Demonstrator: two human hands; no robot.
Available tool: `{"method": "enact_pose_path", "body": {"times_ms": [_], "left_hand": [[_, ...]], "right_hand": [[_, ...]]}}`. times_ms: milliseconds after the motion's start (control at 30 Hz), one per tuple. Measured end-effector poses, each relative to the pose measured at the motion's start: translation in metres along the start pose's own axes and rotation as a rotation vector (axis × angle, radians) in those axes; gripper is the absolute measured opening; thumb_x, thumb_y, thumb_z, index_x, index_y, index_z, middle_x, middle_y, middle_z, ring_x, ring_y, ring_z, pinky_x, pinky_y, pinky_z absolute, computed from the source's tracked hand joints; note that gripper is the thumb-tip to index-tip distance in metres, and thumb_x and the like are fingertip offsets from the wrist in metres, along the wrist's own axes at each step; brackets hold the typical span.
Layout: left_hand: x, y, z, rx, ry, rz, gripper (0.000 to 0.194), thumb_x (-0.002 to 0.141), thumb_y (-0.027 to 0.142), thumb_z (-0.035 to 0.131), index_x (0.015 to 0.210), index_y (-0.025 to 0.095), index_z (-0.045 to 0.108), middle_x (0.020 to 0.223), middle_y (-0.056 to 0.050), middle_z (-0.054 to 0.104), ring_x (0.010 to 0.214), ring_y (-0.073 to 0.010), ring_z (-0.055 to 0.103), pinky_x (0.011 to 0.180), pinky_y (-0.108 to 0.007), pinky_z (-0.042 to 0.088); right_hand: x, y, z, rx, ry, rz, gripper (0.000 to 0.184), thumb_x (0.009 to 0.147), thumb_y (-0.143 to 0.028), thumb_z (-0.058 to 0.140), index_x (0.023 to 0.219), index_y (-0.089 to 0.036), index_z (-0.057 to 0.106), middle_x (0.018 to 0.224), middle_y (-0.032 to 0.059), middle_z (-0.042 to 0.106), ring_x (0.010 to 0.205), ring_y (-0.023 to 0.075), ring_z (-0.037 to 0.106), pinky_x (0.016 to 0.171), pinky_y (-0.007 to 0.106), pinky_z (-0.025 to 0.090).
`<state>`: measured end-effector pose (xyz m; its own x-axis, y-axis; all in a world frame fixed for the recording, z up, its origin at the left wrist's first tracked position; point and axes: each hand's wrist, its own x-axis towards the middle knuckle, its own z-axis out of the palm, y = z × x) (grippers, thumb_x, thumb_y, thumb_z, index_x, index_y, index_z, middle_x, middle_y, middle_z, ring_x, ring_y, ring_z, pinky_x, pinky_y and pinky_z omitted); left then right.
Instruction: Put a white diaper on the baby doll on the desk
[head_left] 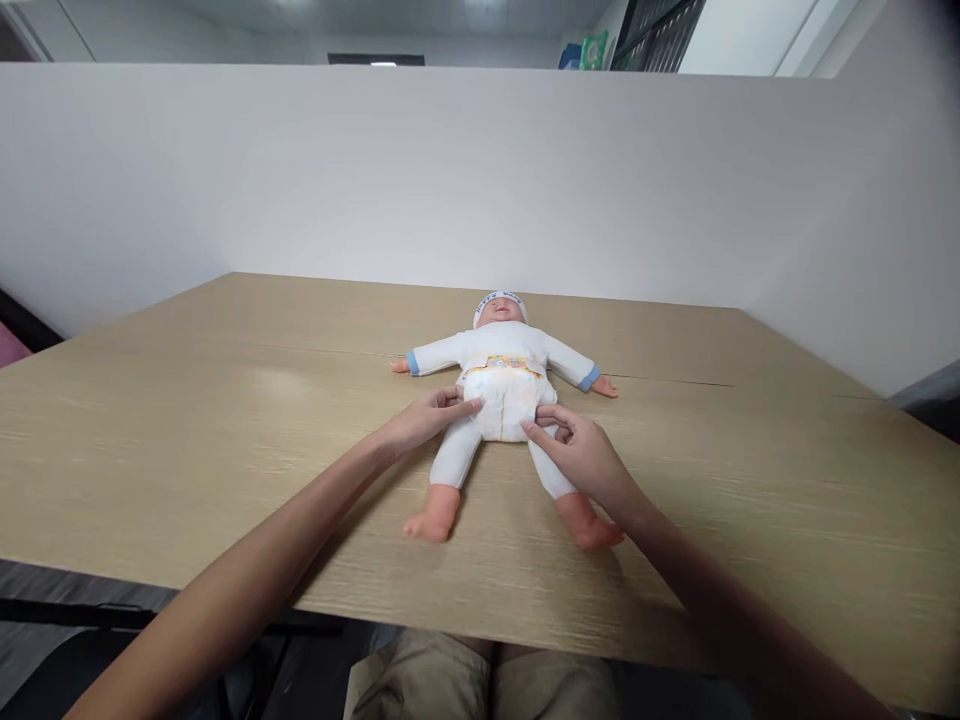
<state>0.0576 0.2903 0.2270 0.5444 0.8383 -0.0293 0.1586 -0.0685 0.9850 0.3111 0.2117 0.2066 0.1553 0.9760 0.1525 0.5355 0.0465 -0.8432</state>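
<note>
A baby doll (501, 350) in a white suit and cap lies on its back on the wooden table (225, 420), arms spread, feet toward me. It wears a white diaper (508, 395) with a patterned waistband. My left hand (426, 418) rests at the diaper's left side near the hip, fingers curled with fingertips pressing its edge. Over the doll's right thigh, my right hand (576, 450) pinches the diaper's lower right edge between thumb and forefinger.
A white partition wall (480, 170) stands behind the table. The table's near edge (450, 625) is just above my lap. Dark shelving (656, 35) shows over the wall at the back right.
</note>
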Motion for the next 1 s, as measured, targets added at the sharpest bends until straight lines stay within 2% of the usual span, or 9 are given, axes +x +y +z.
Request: {"method": "enact_pose_path", "body": {"times_ms": [167,367,467,567,667,767,833,900,1000], "left_hand": [[0.002,-0.007,0.001,-0.114,0.013,-0.055,0.053,0.085,0.067,0.085,0.104,0.020,0.071,0.105,-0.009,0.078,0.095,-0.0258,0.072,0.080,-0.036,0.053],[-0.001,-0.005,0.007,-0.082,0.128,-0.007,0.051,0.083,0.064,0.089,0.095,0.017,0.070,0.092,-0.004,0.073,0.083,-0.0196,0.064,0.074,-0.032,0.044],[-0.007,0.000,0.004,0.006,0.145,0.043,0.046,0.087,0.060,0.086,0.100,0.018,0.074,0.098,-0.005,0.076,0.090,-0.0216,0.067,0.079,-0.033,0.047],[-0.010,0.004,-0.012,0.230,0.172,0.111,0.039,0.097,0.058,0.076,0.107,0.020,0.077,0.102,-0.006,0.079,0.092,-0.0236,0.068,0.083,-0.036,0.048],[0.001,0.001,-0.038,0.547,0.264,0.219,0.035,0.104,0.055,0.065,0.110,0.022,0.073,0.109,-0.007,0.078,0.099,-0.0266,0.067,0.090,-0.040,0.049],[0.033,-0.005,-0.063,0.924,0.362,0.286,0.041,0.103,0.053,0.064,0.125,0.019,0.066,0.132,-0.015,0.073,0.123,-0.0358,0.060,0.109,-0.050,0.043],[0.062,-0.008,-0.074,1.081,0.364,0.224,0.055,0.099,0.055,0.068,0.137,0.017,0.060,0.146,-0.021,0.066,0.136,-0.0425,0.052,0.115,-0.056,0.038],[0.088,-0.011,-0.078,1.124,0.316,0.138,0.061,0.095,0.053,0.071,0.141,0.015,0.058,0.149,-0.023,0.064,0.141,-0.0450,0.051,0.115,-0.056,0.038],[0.110,-0.010,-0.073,1.112,0.279,0.078,0.047,0.093,0.042,0.069,0.131,0.016,0.062,0.137,-0.023,0.073,0.126,-0.0431,0.065,0.105,-0.050,0.045]], "right_hand": [[-0.003,-0.003,-0.002,-0.044,0.113,-0.041,0.042,0.093,-0.062,0.074,0.102,-0.022,0.082,0.092,0.0069,0.083,0.069,0.0226,0.063,0.068,0.034,0.045],[-0.004,-0.001,-0.001,-0.213,0.229,-0.259,0.032,0.098,-0.053,0.073,0.096,-0.022,0.082,0.104,0.0092,0.077,0.096,0.0276,0.071,0.088,0.039,0.052],[-0.006,0.003,-0.003,-0.217,0.209,-0.310,0.031,0.101,-0.051,0.071,0.100,-0.022,0.080,0.107,0.0078,0.074,0.086,0.0230,0.067,0.083,0.037,0.052],[-0.001,0.010,-0.016,-0.245,0.221,-0.356,0.030,0.104,-0.051,0.066,0.102,-0.023,0.077,0.098,0.0054,0.074,0.075,0.0210,0.059,0.076,0.036,0.049],[0.026,0.026,-0.038,-0.312,0.301,-0.391,0.031,0.105,-0.051,0.062,0.106,-0.022,0.073,0.096,0.0065,0.074,0.082,0.0243,0.063,0.083,0.038,0.050],[0.075,0.044,-0.054,-0.478,0.303,-0.383,0.043,0.101,-0.050,0.062,0.126,-0.016,0.070,0.121,0.0157,0.076,0.112,0.0344,0.068,0.103,0.046,0.049],[0.109,0.051,-0.055,-0.579,0.221,-0.308,0.055,0.099,-0.049,0.064,0.138,-0.010,0.066,0.139,0.0226,0.071,0.127,0.0397,0.064,0.110,0.049,0.046],[0.135,0.054,-0.049,-0.605,0.122,-0.268,0.049,0.098,-0.046,0.066,0.135,-0.013,0.070,0.136,0.0210,0.074,0.123,0.0377,0.068,0.103,0.043,0.050],[0.154,0.050,-0.034,-0.603,0.050,-0.228,0.032,0.100,-0.042,0.062,0.117,-0.018,0.076,0.113,0.0163,0.081,0.098,0.0320,0.075,0.080,0.034,0.049]]}}
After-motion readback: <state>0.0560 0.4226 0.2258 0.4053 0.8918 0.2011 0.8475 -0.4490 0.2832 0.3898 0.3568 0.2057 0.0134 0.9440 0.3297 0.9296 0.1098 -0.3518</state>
